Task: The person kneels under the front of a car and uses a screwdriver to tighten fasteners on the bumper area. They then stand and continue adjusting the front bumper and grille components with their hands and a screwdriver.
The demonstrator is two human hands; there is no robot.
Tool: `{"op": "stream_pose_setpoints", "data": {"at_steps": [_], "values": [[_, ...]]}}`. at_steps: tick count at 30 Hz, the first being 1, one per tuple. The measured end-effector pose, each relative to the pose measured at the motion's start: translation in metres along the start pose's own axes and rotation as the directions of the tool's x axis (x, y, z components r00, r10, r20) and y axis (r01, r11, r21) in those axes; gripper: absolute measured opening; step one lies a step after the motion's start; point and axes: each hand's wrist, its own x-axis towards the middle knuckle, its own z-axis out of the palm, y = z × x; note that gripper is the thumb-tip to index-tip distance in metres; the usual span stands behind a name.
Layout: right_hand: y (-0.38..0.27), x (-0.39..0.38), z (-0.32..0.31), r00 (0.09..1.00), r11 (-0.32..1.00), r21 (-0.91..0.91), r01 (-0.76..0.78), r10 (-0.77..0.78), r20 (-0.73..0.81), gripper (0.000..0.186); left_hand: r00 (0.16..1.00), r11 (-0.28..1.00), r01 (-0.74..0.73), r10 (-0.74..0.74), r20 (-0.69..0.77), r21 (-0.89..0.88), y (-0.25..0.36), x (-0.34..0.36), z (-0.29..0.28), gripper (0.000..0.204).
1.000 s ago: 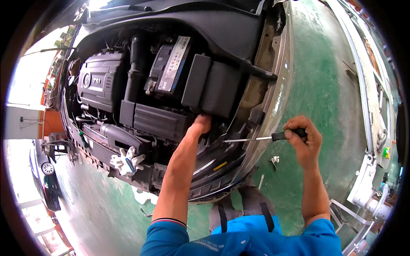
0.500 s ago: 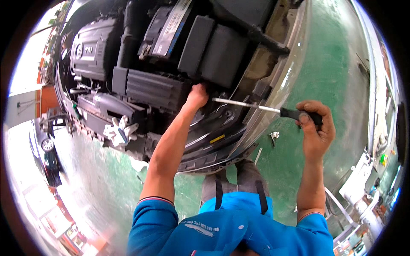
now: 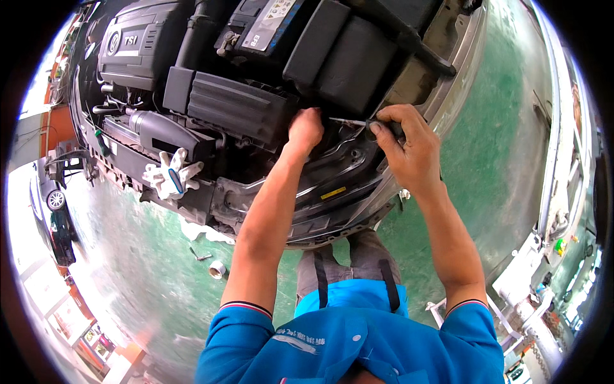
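Observation:
My right hand [image 3: 409, 148] is closed round the dark handle of a screwdriver [image 3: 348, 121], over the right edge of an open engine bay. Its pale shaft points left, toward my other hand; the tip is lost in the dark gap. My left hand [image 3: 306, 130] reaches in beside a ribbed black plastic box [image 3: 233, 105]. Its fingers curl downward, and their tips and whatever they hold are hidden. Behind both hands sits a larger black covered box [image 3: 358, 61]. A headlight housing [image 3: 339, 173] with a yellow label lies just in front.
A car battery [image 3: 268, 25] and an engine cover [image 3: 137, 48] fill the far side. On the front edge lies a white work glove [image 3: 173, 174]. A roll of tape [image 3: 217, 269] is on the green floor. At right stands a white metal frame [image 3: 518, 269].
My right hand has moved left and forward with the screwdriver, bringing the shaft deeper into the bay. My left hand stays in the gap. The view has shifted slightly.

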Motion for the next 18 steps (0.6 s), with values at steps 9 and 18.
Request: {"op": "stream_pose_setpoints", "data": {"at_steps": [9, 18], "values": [[-0.005, 0.007, 0.015, 0.998, 0.997, -0.05, -0.05, 0.052, 0.034, 0.012, 0.931, 0.999, 0.027, -0.041, -0.363, -0.042, 0.027, -0.071, -0.037, 0.018], [-0.002, 0.01, 0.033, 0.995, 0.992, -0.112, -0.059, 0.068, 0.079, 0.015, 0.92, 0.981, 0.138, -0.178, -0.35, -0.137, 0.015, -0.099, -0.036, 0.017]]}}
